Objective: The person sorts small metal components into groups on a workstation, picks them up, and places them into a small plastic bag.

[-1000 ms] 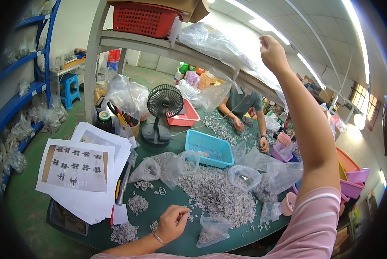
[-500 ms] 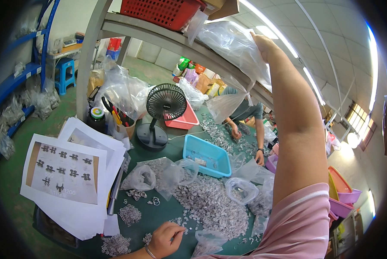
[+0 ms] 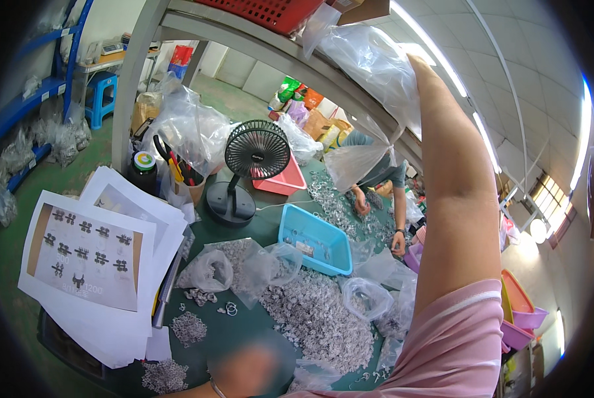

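Note:
My right arm stretches up to the shelf at the top right. There my right hand (image 3: pixel 416 64) is against a large clear plastic bag (image 3: pixel 370 56), its fingers hidden. Low over the green table, my left hand (image 3: pixel 245 370) is smeared by motion, so its fingers cannot be made out. Nearest to it are a small clear bag of parts (image 3: pixel 315 375) on its right and a little heap of small parts (image 3: pixel 165 377) on its left. Beyond lies a big pile of small clear-and-grey parts (image 3: pixel 320 322).
Around the pile are open bags of parts (image 3: pixel 366 298) and a blue tray (image 3: pixel 315 239). A black fan (image 3: pixel 232 202), a tool cup (image 3: pixel 194 189) and printed sheets (image 3: pixel 88 265) stand left. Across the table, a person's hand (image 3: pixel 398 243) rests near loose parts. A shelf beam (image 3: pixel 264 43) crosses above.
My right hand has gone a little further in behind the bag, and its fingers no longer show. My left hand has shifted left and nearer me and is now blurred. The view has tilted slightly.

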Demonstrator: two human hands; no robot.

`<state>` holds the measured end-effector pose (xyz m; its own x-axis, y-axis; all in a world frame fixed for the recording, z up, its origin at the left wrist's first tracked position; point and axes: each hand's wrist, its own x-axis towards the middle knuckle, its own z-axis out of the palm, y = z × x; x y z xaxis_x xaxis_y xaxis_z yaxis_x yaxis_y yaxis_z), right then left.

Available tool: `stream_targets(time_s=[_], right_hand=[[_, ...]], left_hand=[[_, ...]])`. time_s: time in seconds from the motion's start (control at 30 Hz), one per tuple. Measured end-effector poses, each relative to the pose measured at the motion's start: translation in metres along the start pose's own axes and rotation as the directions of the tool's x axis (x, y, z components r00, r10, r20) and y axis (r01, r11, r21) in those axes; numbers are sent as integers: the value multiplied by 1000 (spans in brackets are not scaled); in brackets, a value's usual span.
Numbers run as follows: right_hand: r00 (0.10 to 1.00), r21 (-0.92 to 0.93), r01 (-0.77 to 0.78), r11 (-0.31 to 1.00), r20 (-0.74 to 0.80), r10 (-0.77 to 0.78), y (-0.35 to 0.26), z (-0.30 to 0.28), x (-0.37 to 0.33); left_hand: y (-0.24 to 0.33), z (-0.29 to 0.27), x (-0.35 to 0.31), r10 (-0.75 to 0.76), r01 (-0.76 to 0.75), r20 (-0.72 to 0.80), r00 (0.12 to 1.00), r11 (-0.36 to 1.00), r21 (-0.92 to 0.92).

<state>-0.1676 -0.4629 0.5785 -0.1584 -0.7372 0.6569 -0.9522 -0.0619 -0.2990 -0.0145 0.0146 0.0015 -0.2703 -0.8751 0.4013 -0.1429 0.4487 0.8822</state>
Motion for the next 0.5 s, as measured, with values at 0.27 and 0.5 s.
stream_targets(time_s=[0.27,0.5], right_hand=[[926,652,-23,758,-271,262,-37,-13,-126],[947,971,151,187,-196,254,-12,-20,-79]], left_hand=[[-4,-4,-1,-30,30,-1,1000,998,47],[-12,0,7,-3,3,-2,1000,999,36]])
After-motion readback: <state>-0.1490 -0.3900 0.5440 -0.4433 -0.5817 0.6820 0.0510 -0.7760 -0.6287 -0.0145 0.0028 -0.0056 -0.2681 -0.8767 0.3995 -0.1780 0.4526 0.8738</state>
